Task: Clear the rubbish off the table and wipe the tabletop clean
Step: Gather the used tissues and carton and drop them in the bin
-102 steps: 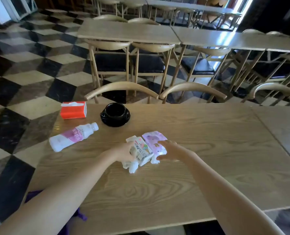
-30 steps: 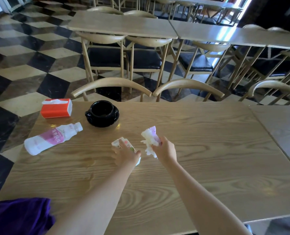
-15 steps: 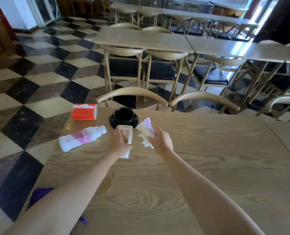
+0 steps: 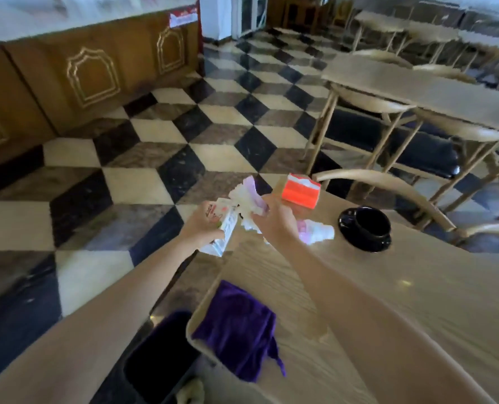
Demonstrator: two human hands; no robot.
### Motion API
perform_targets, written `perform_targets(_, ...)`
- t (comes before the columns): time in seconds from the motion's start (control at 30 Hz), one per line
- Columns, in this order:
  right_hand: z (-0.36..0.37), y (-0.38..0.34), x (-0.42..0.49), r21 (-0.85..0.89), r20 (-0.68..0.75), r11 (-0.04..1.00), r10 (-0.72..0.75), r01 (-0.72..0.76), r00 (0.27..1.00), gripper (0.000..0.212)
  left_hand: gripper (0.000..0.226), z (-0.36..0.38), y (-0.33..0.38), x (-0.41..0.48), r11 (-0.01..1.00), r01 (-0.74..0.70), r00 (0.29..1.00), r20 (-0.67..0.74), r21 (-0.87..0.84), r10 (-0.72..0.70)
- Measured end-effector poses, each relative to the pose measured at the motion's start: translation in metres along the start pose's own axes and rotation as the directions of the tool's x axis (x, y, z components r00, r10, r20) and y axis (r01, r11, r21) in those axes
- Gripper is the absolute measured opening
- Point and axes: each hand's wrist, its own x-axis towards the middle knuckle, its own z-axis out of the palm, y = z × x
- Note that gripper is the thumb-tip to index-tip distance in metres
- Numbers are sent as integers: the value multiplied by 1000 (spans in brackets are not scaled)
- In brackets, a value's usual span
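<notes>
My left hand point(image 4: 200, 225) grips a white drink carton point(image 4: 223, 228), held in the air past the wooden table's point(image 4: 417, 301) left edge. My right hand point(image 4: 274, 218) holds a crumpled purple pouch with white tissue point(image 4: 248, 199) just beside it. A pink-labelled plastic bottle point(image 4: 315, 231) lies on the table, partly hidden behind my right wrist. A purple cloth point(image 4: 239, 328) lies bunched on the near left corner. Below that corner stands a black bin point(image 4: 157, 363) with something pale inside.
An orange tissue box point(image 4: 300, 192) sits at the table's far left corner. A black cup on a saucer point(image 4: 366, 227) stands to its right. Wooden chairs point(image 4: 388, 188) line the far side, more tables behind. Checkered floor lies to the left.
My view has swung left and down, bringing the bin and cloth into sight. Both hands have carried the carton and the pouch with tissue leftward, off the tabletop and past its edge.
</notes>
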Motion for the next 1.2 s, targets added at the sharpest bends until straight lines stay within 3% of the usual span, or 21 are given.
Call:
perform_targets(0.07,48,-28,8,28,84,1000,-11,8,996,6,76,-37,-39,4,994,103,993,-52,-37,-104)
perform_targets(0.13,99,-48,12,39,164,999,-6,-1,987,29,68,-68,-76,5,986,156,983,-84,-59,-160)
perform_targets(0.17,121,-56,13,50,195,999,6,-16,981,30,63,-78,-91,4,984,165,981,-93,-62,-171)
perform_targets(0.27,197,-72,11,67,303,992,81,-106,950,4,48,-105,-143,-1,957,270,955,-97,-107,-280)
perform_targets(0.33,241,-72,5,82,350,979,146,-186,925,14,43,-113,-181,-4,929,335,935,-61,-156,-348)
perform_targets(0.4,283,-64,-3,46,388,968,209,-245,898,6,56,-115,-224,-4,878,433,892,-43,-206,-450)
perform_targets(0.5,335,-36,-26,12,438,931,324,-365,839,20,81,-107,-283,-10,792,558,816,-9,-248,-578)
perform_targets(0.63,394,16,-70,-86,434,871,469,-483,769,31,79,-76,-354,-26,715,626,766,75,-311,-638)
perform_targets(0.93,476,126,-124,-191,342,766,638,-614,690,29,91,24,-471,-43,677,732,681,52,-77,-730)
perform_targets(1.03,503,156,-117,-238,327,787,617,-569,716,32,81,51,-501,-32,700,715,699,40,-3,-714)
perform_targets(1.1,519,175,-105,-311,357,829,556,-465,751,35,69,68,-519,-23,726,686,726,29,41,-687)
perform_targets(1.2,539,201,-85,-405,446,881,425,-245,788,40,67,90,-540,-11,746,662,747,18,69,-665)
